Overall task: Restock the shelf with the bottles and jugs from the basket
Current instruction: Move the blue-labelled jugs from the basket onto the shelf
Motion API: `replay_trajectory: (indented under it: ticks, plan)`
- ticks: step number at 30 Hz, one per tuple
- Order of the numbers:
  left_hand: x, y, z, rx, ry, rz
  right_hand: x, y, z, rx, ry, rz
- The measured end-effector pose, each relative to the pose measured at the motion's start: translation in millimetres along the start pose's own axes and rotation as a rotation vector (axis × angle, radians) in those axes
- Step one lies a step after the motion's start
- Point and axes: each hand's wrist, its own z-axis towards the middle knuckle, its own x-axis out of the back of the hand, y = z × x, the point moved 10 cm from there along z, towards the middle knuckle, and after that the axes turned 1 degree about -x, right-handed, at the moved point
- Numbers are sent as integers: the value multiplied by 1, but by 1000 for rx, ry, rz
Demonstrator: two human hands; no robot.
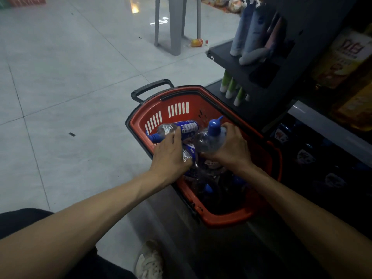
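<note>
Down on the grey tiled floor (70, 77), just left of the dark shelf (225, 55), stands the red basket (181, 97) with its black handle (153, 86) at the far end. It holds clear bottles with blue caps and blue labels, heaped on one another.

My right hand (234, 149) is over the middle of the basket. Its fingers (227, 127) are wrapped round a clear bottle with a blue spout cap (209, 139), which tilts with the cap pointing to the far side.

My left hand (170, 156) reaches in from the basket's left rim. Its fingers (175, 135) lie nearly straight across a bottle lying on its side (187, 126), touching it without closing round it.

On the shelf, pale tubes (243, 31) stand at the upper level and green-and-white tubes (231, 87) below them. Dark bottles (302, 156) fill the low level to the right of the basket; their detail is lost in shadow.

Far off stand grey plastic chair legs (175, 27), with an orange bottle (198, 42) lying on the floor beside them. My pale shoe (150, 262) shows nearest to me.
</note>
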Motion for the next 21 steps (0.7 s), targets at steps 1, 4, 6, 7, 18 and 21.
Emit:
replay_trajectory:
  ticks: [1,4,6,7,18,21]
  plan:
    - [-5,2,4,11,-54,-68,11,-6,0,-5,24,34]
    - [-13,18,13,-15,-170,-372,54,-34,-3,32,86,102]
    - [-11,39,17,-49,-239,-508,84,-55,-8,80,106,137]
    - [-5,49,20,-48,-238,-548,99,-64,-11,104,112,145]
    - [45,183,-4,-77,-132,-959,239,-83,-54,214,103,241]
    - [60,211,-15,-156,-130,-1038,268,-55,-70,187,43,287]
